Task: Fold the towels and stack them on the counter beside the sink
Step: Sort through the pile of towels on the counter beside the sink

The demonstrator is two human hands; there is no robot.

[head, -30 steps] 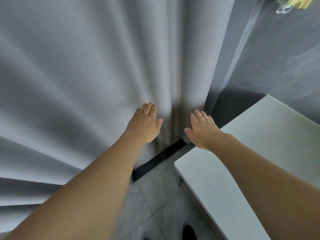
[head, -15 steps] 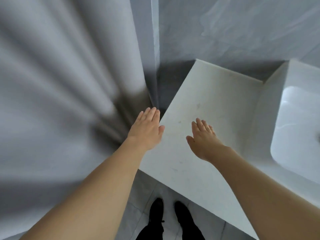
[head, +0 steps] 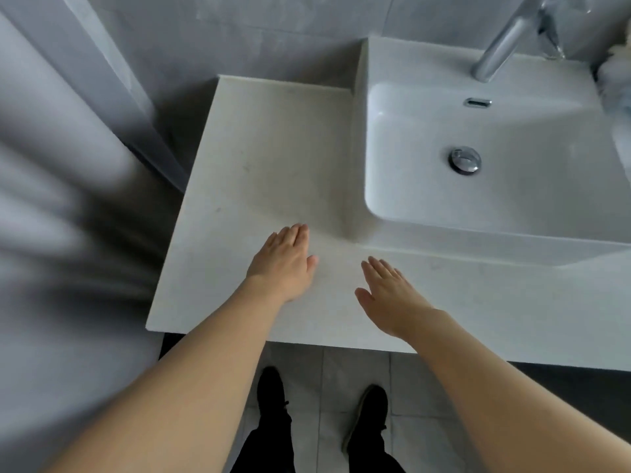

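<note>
Left third of the frame is just a blurry grey curtain (head: 58, 206), and at the far right edge there's a pale fluffy thing (head: 614, 73) cut off by the frame, maybe a towel but honestly can't tell. Both hands are flat with fingers straight and holding nothing: left hand (head: 283, 264) and right hand (head: 389, 298) hover over the lower middle of the counter (head: 259, 165). The sink (head: 512, 233) sits upper right of them, faucet (head: 502, 42) cropped at the top.
</note>
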